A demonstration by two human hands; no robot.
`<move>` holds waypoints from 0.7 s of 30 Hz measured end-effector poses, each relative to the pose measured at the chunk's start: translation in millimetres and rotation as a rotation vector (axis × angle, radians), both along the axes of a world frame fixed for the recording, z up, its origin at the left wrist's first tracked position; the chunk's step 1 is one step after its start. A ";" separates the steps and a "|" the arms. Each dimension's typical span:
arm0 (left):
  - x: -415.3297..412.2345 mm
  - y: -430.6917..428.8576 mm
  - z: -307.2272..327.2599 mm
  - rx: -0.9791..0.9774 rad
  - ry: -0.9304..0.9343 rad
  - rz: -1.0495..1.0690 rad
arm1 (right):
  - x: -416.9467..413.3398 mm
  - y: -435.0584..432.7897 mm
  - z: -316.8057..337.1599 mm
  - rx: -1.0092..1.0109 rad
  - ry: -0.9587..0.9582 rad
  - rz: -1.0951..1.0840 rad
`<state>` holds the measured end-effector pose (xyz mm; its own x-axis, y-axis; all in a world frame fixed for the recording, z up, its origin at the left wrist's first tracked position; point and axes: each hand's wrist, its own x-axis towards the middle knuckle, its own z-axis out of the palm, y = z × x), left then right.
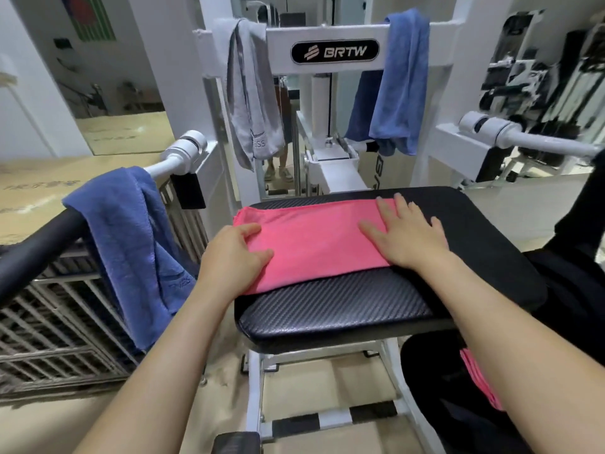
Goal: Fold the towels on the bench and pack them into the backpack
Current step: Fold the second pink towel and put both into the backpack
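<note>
A pink towel [314, 240] lies folded flat on the black padded bench [343, 309]. My left hand [234, 260] grips the towel's left edge, fingers curled over it. My right hand [406, 231] lies flat on the towel's right end with straight fingers. A black backpack [458, 388] stands open at the lower right, below the bench, with another pink towel [479, 378] showing inside it. A dark blue towel [131, 244] hangs over the left arm of the machine. A grey towel [252, 96] and a lighter blue towel [399, 83] hang from the white frame behind the bench.
The white machine frame [334, 31] rises right behind the bench. A black padded bar [32, 250] and a metal grille [59, 329] are at the left. White arm handles [510, 132] stick out at both sides. A mirror behind reflects a person's legs.
</note>
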<state>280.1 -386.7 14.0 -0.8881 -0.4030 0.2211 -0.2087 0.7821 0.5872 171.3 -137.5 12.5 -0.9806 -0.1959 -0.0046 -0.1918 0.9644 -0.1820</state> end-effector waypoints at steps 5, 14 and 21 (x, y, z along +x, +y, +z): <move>-0.8 -1.7 17.3 0.602 -0.036 -0.081 | 3.7 -5.5 3.5 -0.125 0.038 -0.184; -27.6 56.0 69.4 1.164 0.106 -0.329 | 7.7 20.7 38.3 -0.694 -0.127 -0.281; -68.3 121.7 78.3 0.521 -0.126 -0.613 | 0.0 42.1 44.2 -1.073 -0.331 -0.024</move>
<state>211.8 -265.0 92.3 -0.9900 0.1390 0.0230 0.0789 0.4121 0.9077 171.2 -95.4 56.7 -0.9659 -0.2360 -0.1062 0.0369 0.2805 -0.9591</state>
